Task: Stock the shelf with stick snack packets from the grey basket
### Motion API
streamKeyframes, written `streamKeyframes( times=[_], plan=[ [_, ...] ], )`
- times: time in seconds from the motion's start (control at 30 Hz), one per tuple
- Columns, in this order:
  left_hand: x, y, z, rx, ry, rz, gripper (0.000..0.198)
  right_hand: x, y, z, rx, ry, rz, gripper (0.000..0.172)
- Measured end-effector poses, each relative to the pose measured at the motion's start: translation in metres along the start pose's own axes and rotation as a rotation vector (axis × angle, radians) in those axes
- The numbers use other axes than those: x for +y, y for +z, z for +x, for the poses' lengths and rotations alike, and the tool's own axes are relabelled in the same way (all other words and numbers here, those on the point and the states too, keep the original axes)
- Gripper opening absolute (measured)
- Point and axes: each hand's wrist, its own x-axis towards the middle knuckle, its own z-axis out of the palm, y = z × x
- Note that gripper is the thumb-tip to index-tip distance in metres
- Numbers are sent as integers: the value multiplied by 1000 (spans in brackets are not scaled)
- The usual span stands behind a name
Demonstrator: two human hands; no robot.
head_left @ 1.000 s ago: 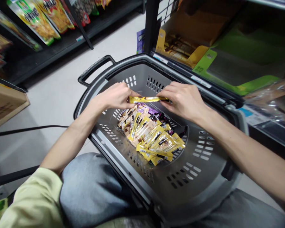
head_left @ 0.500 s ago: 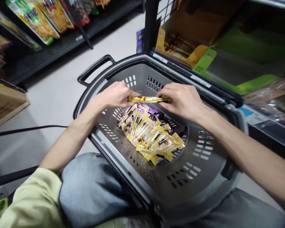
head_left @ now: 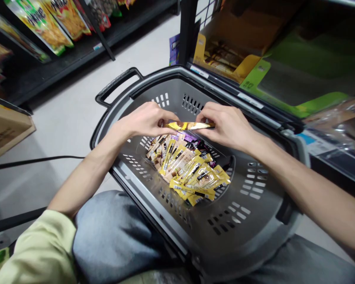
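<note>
Between my two hands, a yellow snack packet [head_left: 189, 126] is stretched sideways above the pile in the basket. My left hand [head_left: 151, 119] pinches its left end, and my right hand [head_left: 221, 121] grips the right end. Below lies a heap of small yellow and beige snack packets [head_left: 192, 165], with purple packets [head_left: 187, 137] behind them, partly hidden under my hands. All of these rest on the bottom of a grey shopping basket [head_left: 254, 221] with slotted sides, which stands between my knees.
A black basket handle [head_left: 118, 86] sticks out at the far left. On the right, a shelf holds a yellow display box [head_left: 245, 68] with packets and a green display box [head_left: 254, 77]. Hanging snack bags [head_left: 47, 27] line the left shelf. A cardboard box [head_left: 8, 128] stands on the floor.
The held packet has tipped so more of its printed, brown-and-white face shows. Both hands have shifted slightly to the right; the basket and the heap look the same.
</note>
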Motion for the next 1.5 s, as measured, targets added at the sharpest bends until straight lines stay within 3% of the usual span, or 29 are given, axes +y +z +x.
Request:
streamKeyframes(
  times=[0.33, 0.7, 1.5],
  plan=[
    [1, -1, -1, -33, 7, -16, 53, -3, 0, 1, -23, 51, 67, 22],
    [6, -7, 2, -63, -83, -118, 53, -1, -5, 2, -101, 29, 203, 38],
    [4, -5, 3, -115, -90, -64, 45, -2, -5, 3, -154, 21, 152, 33]
  ],
)
